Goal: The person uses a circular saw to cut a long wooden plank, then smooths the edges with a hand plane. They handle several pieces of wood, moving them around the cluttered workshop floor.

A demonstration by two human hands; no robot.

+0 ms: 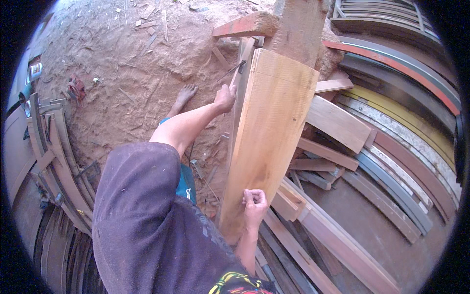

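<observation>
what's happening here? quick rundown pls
A person stands over a long pale wooden plank tilted up on a heap of scrap timber. The left hand grips the plank's far left edge; the right hand, fingers pinched shut, rests at the near end. Whether it holds something is unclear. Sawdust-covered dirt floor lies around.

A rough woodworking yard around me, sawdust-strewn dirt floor, offcuts and planks heaped at my right, curved timber frames stacked at my left, a big pale board.

Left hand fingertips hidden behind the plank edge
</observation>
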